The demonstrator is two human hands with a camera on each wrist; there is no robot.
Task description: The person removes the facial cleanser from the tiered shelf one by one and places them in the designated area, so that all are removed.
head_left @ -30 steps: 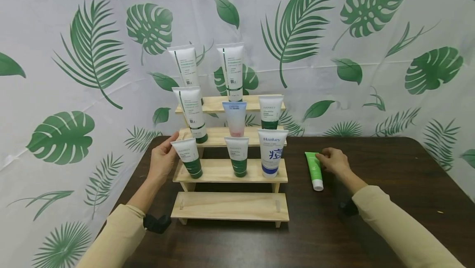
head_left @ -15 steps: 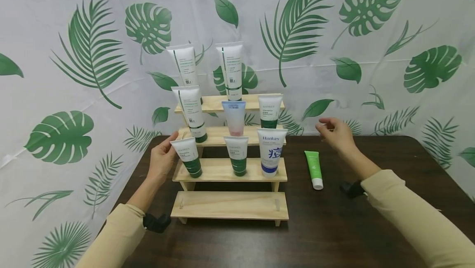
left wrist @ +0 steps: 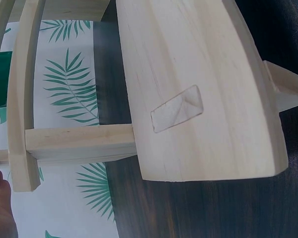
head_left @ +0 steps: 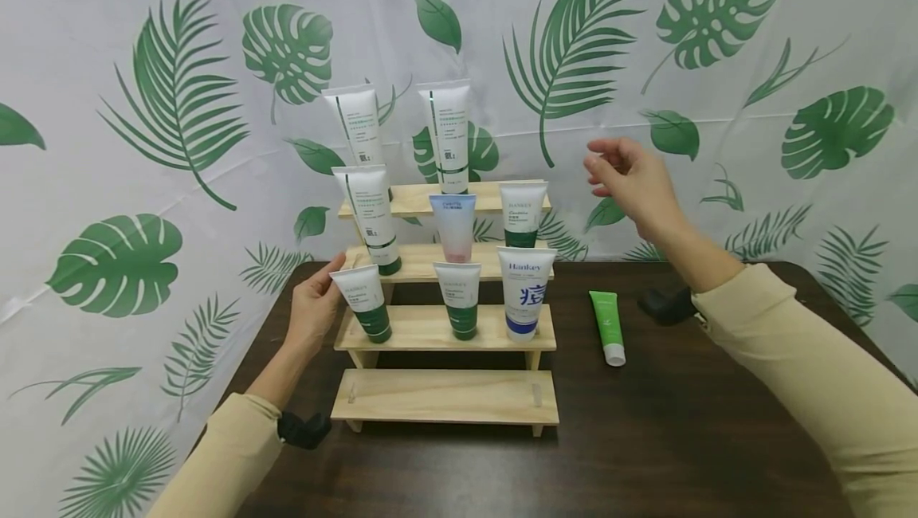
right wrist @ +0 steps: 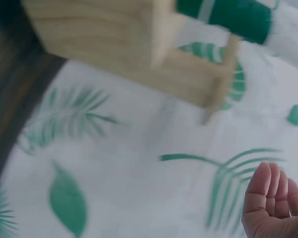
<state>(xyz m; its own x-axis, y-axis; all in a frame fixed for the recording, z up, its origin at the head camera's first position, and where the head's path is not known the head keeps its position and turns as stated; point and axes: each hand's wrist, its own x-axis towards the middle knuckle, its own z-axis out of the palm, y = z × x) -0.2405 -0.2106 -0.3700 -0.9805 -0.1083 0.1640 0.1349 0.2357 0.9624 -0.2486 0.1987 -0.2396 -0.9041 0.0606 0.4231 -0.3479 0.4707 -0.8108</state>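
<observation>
My left hand (head_left: 314,304) is at the left side of the wooden tiered rack (head_left: 445,397), its fingers extended by the shelf ends; whether they touch is unclear. In the left wrist view, its fingertips (left wrist: 1,192) show beside a wooden post. My right hand (head_left: 634,183) is raised in the air to the right of the top shelf, fingers loosely bent, holding nothing. Nearest to it on the rack is a small white and green tube (head_left: 522,213). On the table below lies a bright green tube (head_left: 608,328) with a white cap.
Two tall white tubes stand on the top shelf, including one at centre (head_left: 450,135). Lower shelves carry another tall white tube (head_left: 367,215), a blue-pink tube (head_left: 455,227), a white-blue tube (head_left: 525,291) and two small white-green tubes. Behind hangs a leaf-patterned cloth (head_left: 717,127).
My right hand has left the green tube on the table and risen, then moved left towards the rack's top shelf. The left hand stays at the rack's side.
</observation>
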